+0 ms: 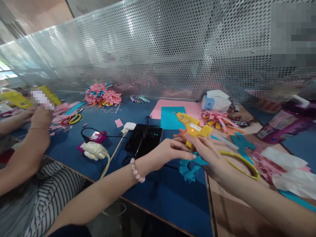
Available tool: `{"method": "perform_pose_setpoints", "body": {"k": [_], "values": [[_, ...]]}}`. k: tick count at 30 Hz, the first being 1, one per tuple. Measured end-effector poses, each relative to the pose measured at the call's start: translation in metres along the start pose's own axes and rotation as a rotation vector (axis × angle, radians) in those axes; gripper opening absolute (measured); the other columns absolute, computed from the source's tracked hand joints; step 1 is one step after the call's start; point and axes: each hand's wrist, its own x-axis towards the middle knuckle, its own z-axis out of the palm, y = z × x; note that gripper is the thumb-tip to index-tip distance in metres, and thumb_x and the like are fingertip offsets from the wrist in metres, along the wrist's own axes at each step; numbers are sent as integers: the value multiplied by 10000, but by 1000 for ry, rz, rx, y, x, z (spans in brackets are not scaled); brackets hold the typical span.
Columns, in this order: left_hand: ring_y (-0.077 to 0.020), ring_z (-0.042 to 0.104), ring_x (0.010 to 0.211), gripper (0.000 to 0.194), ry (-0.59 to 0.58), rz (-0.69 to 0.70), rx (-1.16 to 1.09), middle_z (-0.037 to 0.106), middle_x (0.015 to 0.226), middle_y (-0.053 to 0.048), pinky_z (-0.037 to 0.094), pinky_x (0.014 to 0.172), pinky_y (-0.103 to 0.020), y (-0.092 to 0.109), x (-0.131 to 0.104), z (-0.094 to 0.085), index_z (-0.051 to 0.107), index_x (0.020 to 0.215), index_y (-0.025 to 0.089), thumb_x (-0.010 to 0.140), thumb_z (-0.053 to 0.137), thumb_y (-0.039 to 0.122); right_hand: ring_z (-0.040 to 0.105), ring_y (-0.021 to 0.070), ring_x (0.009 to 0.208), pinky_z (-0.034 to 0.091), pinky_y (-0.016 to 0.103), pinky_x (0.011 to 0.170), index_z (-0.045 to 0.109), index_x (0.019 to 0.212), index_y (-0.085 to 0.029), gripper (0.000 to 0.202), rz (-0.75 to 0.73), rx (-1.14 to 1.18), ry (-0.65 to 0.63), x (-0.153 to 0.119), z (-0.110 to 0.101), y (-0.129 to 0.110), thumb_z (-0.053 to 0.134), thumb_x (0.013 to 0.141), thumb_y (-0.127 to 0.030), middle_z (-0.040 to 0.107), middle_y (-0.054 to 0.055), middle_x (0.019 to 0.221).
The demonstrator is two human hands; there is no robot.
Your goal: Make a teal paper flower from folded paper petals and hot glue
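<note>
A yellow hot glue gun [195,126], its nozzle pointing left and an orange light showing on its side, is held at the fingers of my right hand [209,153]. My left hand [170,151] reaches in from the left against its handle. The left thumb and fingers close at the top of a fringed strip of blue paper [189,170], which hangs below both hands. The hands overlap, so part of the grip is hidden. Behind the gun, a blue paper sheet [170,117] lies over a pink sheet [156,110].
A black device [145,138] and a power strip [95,149] with cables lie left of my hands. A yellow ring [254,172], paper scraps and a purple bottle [283,121] are at right. Leftward are a pink paper pom-pom [102,93], scissors [75,118] and another person's arm [37,141].
</note>
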Motion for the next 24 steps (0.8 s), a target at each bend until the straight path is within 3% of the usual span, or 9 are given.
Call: {"method": "perform_pose_setpoints", "body": {"k": [2,4,7,9,12,15,20,24], "values": [[-191,596,961,86,-27,6,-19,675,927,-52,448,859,-309,1,-1,0,758,674,178,616,806,220,671,196,933,546,281,820,725,923,-181,250,67,76,92,0,3,-2,664,799,-390,721,55,967],[-171,604,947,85,-1,58,-65,677,996,-51,458,823,-283,1,0,-6,746,667,178,618,809,206,673,194,898,560,283,774,710,902,-177,207,42,170,231,2,2,-8,659,793,-346,719,58,933],[-131,621,850,110,182,138,-154,687,916,-34,467,738,-245,1,6,-25,726,685,181,645,810,239,667,173,801,572,280,704,677,840,-189,108,-114,317,407,7,-4,-21,602,808,-259,695,39,805],[-112,619,769,129,301,172,-198,661,806,-8,459,647,-221,1,10,-40,722,759,196,688,790,280,650,155,733,570,272,652,665,841,-197,90,-168,365,425,9,-8,-27,591,792,-211,670,22,784],[-78,581,724,160,424,248,-182,638,812,-2,452,615,-185,2,13,-55,706,779,183,701,783,299,579,116,564,526,260,534,671,896,-190,144,-157,349,392,8,-8,-25,612,770,-229,633,5,783],[-87,582,766,202,474,315,-116,631,853,-8,480,672,-201,4,13,-59,705,854,184,718,768,318,497,83,474,452,248,467,671,961,-190,194,-160,263,280,0,-4,-15,607,794,-265,624,-1,785],[-89,586,752,250,594,458,64,655,845,-5,478,724,-218,7,11,-60,689,904,180,720,766,330,483,112,465,431,264,516,640,947,-196,187,-232,17,45,-16,-3,-4,556,895,-355,503,-44,496],[-109,599,765,227,645,531,237,665,838,-13,485,739,-239,6,13,-63,686,885,182,738,751,343,483,115,447,416,272,505,614,943,-192,239,-249,-100,-3,-21,-7,0,576,892,-423,486,-55,470]]}}
